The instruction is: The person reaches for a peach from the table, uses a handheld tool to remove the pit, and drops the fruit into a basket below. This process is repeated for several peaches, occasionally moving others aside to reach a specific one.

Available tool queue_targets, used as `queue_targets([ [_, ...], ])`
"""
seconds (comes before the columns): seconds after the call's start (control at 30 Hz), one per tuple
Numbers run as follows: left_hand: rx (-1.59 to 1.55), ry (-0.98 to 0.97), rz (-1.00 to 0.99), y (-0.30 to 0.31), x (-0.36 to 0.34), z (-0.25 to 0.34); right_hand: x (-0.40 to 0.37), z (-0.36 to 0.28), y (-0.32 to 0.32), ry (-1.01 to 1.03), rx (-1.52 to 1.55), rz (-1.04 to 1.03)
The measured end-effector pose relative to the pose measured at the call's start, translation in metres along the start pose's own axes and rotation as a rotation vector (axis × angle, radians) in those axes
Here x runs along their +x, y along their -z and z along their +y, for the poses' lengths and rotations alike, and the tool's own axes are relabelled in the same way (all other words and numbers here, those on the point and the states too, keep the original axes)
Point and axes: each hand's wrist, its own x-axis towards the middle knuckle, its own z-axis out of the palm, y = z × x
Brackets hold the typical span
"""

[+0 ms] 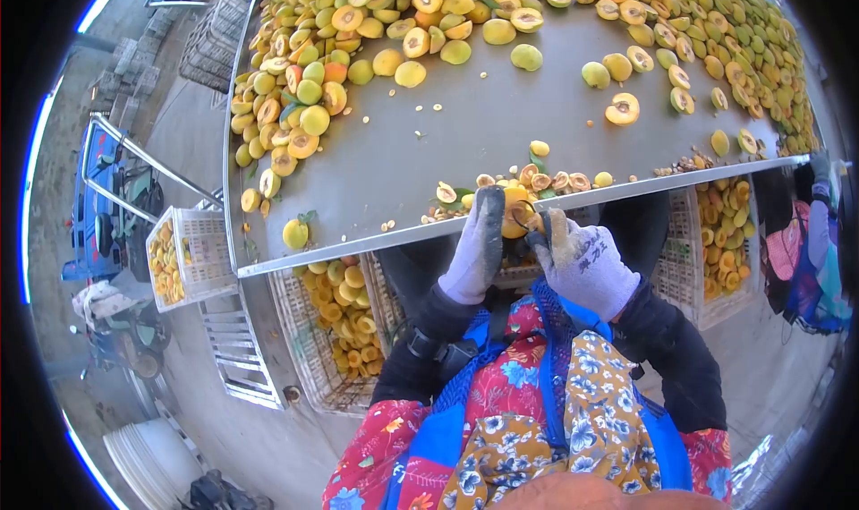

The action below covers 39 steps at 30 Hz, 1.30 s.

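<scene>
Above the table's near edge, an orange-yellow apricot [516, 215] is held between my two gloved hands. My left hand [480, 246], in a pale glove with dark-stained fingers, is closed on the fruit's left side. My right hand [583, 261], in a matching glove with dark writing, is closed at its right side. A thin dark curved piece shows by the right fingertips, too small to name. Just beyond my hands lie apricot halves [540, 182], loose pits and a small yellow piece [539, 148].
Apricots, whole and halved, heap along the far side of the metal table [403, 179]. Crates of apricot halves stand under its edge, at left [300, 327] and right [689, 268]. A white crate [192, 282] sits beside the left corner. Another person's gloved hand [819, 165] shows far right.
</scene>
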Motion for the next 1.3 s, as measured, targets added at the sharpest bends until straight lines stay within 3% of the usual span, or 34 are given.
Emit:
queue_targets([
  [0.1, 0.3, -0.224, -0.004, 0.011, -0.006, -0.013, -0.006, -0.002, -0.007, 0.048, -0.034, -0.014],
  [0.17, 0.716, -0.394, 0.176, 0.006, -0.011, -0.012, -0.007, 0.002, -0.018, 0.056, 0.055, -0.099],
  [0.27, 0.733, -0.464, 0.249, 0.011, -0.012, -0.028, -0.013, 0.003, -0.034, 0.077, 0.14, 0.028],
  [0.3, 0.74, -0.602, 0.325, 0.01, -0.014, -0.037, -0.018, 0.005, -0.04, 0.093, 0.104, 0.088],
  [0.37, 0.681, -0.458, 0.294, 0.004, -0.029, -0.024, -0.014, -0.011, -0.025, -0.059, 0.398, -0.066],
  [0.4, 0.695, -0.486, 0.326, 0.005, -0.031, -0.029, -0.016, 0.002, -0.035, 0.198, 0.253, 0.082],
  [0.47, 0.733, -0.543, 0.368, 0.004, -0.027, -0.039, -0.026, 0.027, -0.05, 0.321, 0.163, 0.142],
  [0.57, 1.123, -0.56, 0.262, 0.015, -0.025, -0.041, -0.03, 0.026, -0.047, -0.001, 0.251, -0.131],
  [0.6, 1.064, -0.472, 0.246, 0.016, -0.024, -0.041, -0.026, 0.014, -0.036, -0.072, 0.237, -0.215],
  [0.67, 1.095, -0.57, 0.269, 0.018, -0.026, -0.04, -0.025, 0.01, -0.039, -0.002, 0.202, -0.186],
  [0.77, 0.966, -0.588, 0.324, 0.015, -0.031, -0.034, -0.029, 0.014, -0.05, 0.327, 0.24, -0.031],
  [0.8, 0.892, -0.568, 0.341, 0.014, -0.033, -0.032, -0.018, -0.004, -0.036, 0.377, 0.312, -0.105],
  [0.9, 0.879, -0.667, 0.35, 0.016, -0.032, -0.025, -0.019, -0.009, -0.037, 0.351, 0.392, -0.1],
  [1.03, 0.837, -0.674, 0.32, 0.022, -0.029, -0.021, -0.01, -0.009, -0.034, 0.565, 0.108, 0.087],
  [1.1, 0.802, -0.668, 0.293, 0.026, -0.028, -0.024, -0.009, -0.01, -0.028, 0.265, 0.492, -0.086],
  [1.13, 0.818, -0.7, 0.321, 0.032, -0.023, -0.033, -0.005, -0.015, -0.022, -0.071, 0.932, -0.269],
  [1.2, 0.784, -0.709, 0.285, 0.035, -0.026, -0.033, -0.002, -0.03, -0.007, -0.551, 1.341, -0.452],
  [1.27, 0.838, -0.795, 0.291, 0.036, -0.024, -0.034, 0.004, -0.03, -0.003, -0.8, 1.689, -0.605],
  [1.3, 0.797, -0.792, 0.213, 0.039, -0.025, -0.031, 0.002, -0.021, -0.011, -0.816, 1.865, -0.691],
])
